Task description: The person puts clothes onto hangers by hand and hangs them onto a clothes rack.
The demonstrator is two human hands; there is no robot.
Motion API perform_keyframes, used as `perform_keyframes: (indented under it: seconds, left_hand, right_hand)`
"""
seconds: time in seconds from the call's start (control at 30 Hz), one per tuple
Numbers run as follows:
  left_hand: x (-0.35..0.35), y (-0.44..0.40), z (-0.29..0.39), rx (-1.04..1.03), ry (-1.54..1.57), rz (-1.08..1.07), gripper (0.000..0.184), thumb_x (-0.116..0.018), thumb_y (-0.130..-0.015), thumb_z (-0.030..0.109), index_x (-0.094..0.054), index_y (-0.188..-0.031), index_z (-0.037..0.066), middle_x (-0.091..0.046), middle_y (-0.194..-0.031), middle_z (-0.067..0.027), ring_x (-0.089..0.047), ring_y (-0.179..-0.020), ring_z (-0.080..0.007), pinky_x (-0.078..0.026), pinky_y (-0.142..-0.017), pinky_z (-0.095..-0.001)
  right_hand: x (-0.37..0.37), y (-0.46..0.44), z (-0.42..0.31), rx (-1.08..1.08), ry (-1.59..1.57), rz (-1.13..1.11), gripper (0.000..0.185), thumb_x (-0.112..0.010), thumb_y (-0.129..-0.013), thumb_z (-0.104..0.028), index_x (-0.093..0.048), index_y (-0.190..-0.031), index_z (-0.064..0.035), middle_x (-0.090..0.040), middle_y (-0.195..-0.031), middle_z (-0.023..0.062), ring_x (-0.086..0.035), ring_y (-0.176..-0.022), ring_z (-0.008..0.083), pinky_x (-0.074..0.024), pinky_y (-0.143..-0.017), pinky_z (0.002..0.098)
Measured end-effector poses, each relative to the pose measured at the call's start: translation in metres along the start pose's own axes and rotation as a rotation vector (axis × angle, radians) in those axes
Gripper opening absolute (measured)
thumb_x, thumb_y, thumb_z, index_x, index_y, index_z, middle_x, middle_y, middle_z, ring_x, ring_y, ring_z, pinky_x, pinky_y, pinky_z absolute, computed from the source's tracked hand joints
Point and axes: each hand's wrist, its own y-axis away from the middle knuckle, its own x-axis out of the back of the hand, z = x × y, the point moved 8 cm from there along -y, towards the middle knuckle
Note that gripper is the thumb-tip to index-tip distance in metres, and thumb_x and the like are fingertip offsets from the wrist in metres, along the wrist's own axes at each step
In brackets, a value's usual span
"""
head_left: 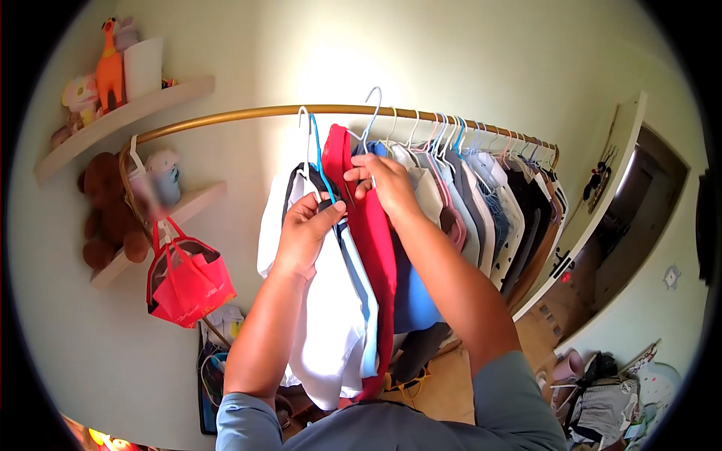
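Note:
My left hand [310,229] is closed, thumb and fingers pinching around the necks of a white hanger [304,143] and a blue hanger [317,150]. Below it hang a white garment [323,323] and a light blue garment [363,293]. Beside them is a red garment [372,240]. My right hand [383,180] has curled fingers at the red garment's upper edge, around the lower part of a pale hanger [371,120]. That hanger's hook stands higher than the neighbouring hooks, above the rail. Its grip is partly hidden by the fingers.
A gold clothes rail [271,112] runs across, with several hung garments [519,203] packed to the right. A red bag [192,282] hangs at its left end. Wall shelves [128,113] hold toys. A door [609,180] stands open at right, with piled items [605,406] below.

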Motion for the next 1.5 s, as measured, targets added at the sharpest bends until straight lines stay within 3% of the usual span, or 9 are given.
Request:
perform_keyframes:
  seconds: [0.23, 0.3, 0.37, 0.53, 0.7, 0.9, 1.2, 1.33, 1.5]
  left_hand:
    - [-0.011, -0.033, -0.02, 0.016, -0.016, -0.093, 0.012, -0.067, -0.09, 0.003, -0.063, -0.101, 0.006, -0.068, -0.088, -0.0018, -0.063, -0.082, -0.0099, -0.05, -0.079, -0.0247]
    - [-0.011, -0.038, -0.027, 0.035, -0.024, -0.102, 0.012, -0.067, -0.09, 0.002, -0.063, -0.101, 0.005, -0.068, -0.088, -0.002, -0.064, -0.082, -0.0106, -0.05, -0.079, -0.0247]
    - [-0.016, -0.043, -0.027, 0.044, -0.055, -0.118, 0.013, -0.067, -0.089, 0.0, -0.063, -0.101, 0.005, -0.068, -0.088, -0.0022, -0.063, -0.082, -0.01, -0.049, -0.078, -0.0237]
    - [-0.034, -0.071, -0.038, 0.043, -0.107, -0.167, 0.011, -0.067, -0.09, 0.002, -0.065, -0.101, 0.005, -0.068, -0.091, -0.0016, -0.062, -0.084, -0.0092, -0.048, -0.08, -0.0242]
    - [-0.074, -0.106, -0.072, 0.105, -0.167, -0.203, 0.008, -0.066, -0.09, 0.004, -0.066, -0.098, 0.003, -0.067, -0.086, -0.0022, -0.061, -0.076, -0.0087, -0.048, -0.072, -0.0232]
    - [-0.095, -0.138, -0.094, 0.105, -0.2, -0.215, 0.008, -0.067, -0.089, 0.005, -0.066, -0.096, 0.002, -0.067, -0.084, -0.0027, -0.059, -0.074, -0.0094, -0.046, -0.07, -0.0236]
    - [-0.105, -0.152, -0.078, 0.085, -0.281, -0.178, 0.012, -0.066, -0.091, 0.008, -0.065, -0.099, 0.0, -0.067, -0.089, -0.0064, -0.062, -0.079, -0.013, -0.051, -0.074, -0.0274]
    - [-0.077, -0.156, -0.115, 0.221, -0.333, -0.106, 0.015, -0.065, -0.093, 0.014, -0.064, -0.101, 0.001, -0.067, -0.088, -0.0065, -0.062, -0.079, -0.013, -0.051, -0.072, -0.0275]
    - [-0.062, -0.142, -0.131, 0.096, -0.147, 0.003, 0.016, -0.061, -0.097, 0.018, -0.066, -0.101, 0.003, -0.064, -0.086, -0.0009, -0.056, -0.075, -0.0098, -0.046, -0.068, -0.025]
  right_hand:
    - [0.072, -0.047, 0.062, -0.036, 0.434, 0.263, 0.023, -0.053, -0.092, -0.019, -0.071, -0.085, -0.0042, -0.069, -0.086, 0.0059, -0.061, -0.077, 0.0166, -0.0465, -0.079, 0.0292]
    - [0.121, -0.069, 0.084, 0.313, 0.587, 0.383, 0.025, -0.058, -0.082, -0.023, -0.07, -0.078, -0.0005, -0.066, -0.076, 0.0134, -0.062, -0.072, 0.0209, -0.0478, -0.07, 0.0338]
    - [0.149, -0.059, 0.062, 0.126, 0.512, 0.378, 0.025, -0.057, -0.084, -0.021, -0.067, -0.076, 0.0003, -0.068, -0.076, 0.0106, -0.063, -0.072, 0.0203, -0.0482, -0.071, 0.0331]
    - [0.147, -0.057, 0.044, 0.333, 0.496, 0.194, 0.023, -0.056, -0.088, -0.017, -0.067, -0.08, 0.0009, -0.068, -0.074, 0.0084, -0.063, -0.071, 0.0173, -0.0481, -0.07, 0.032]
    - [0.143, -0.045, 0.047, 0.082, 0.655, 0.272, 0.023, -0.06, -0.093, -0.022, -0.069, -0.098, -0.0015, -0.069, -0.082, 0.0159, -0.066, -0.079, 0.0262, -0.0496, -0.075, 0.037]
    - [0.166, -0.035, 0.027, 0.147, 0.608, 0.43, 0.017, -0.061, -0.092, -0.012, -0.068, -0.102, -0.0003, -0.07, -0.087, 0.0153, -0.068, -0.086, 0.0233, -0.0513, -0.079, 0.0334]
    - [0.144, -0.012, 0.03, 0.159, 0.154, 0.288, 0.024, -0.065, -0.095, -0.024, -0.065, -0.097, 0.0001, -0.062, -0.081, 0.0031, -0.056, -0.076, 0.0108, -0.046, -0.071, 0.0262]
    - [0.136, -0.008, 0.033, 0.158, 0.244, 0.18, 0.023, -0.068, -0.094, -0.022, -0.065, -0.106, -0.0033, -0.065, -0.094, -0.0008, -0.06, -0.09, 0.0085, -0.0473, -0.083, 0.0243]
    - [0.117, 0.025, 0.006, 0.418, 0.756, 0.196, 0.036, -0.068, -0.08, -0.005, -0.058, -0.114, -0.0016, -0.053, -0.126, 0.0203, -0.054, -0.117, 0.0368, -0.0467, -0.097, 0.0405]
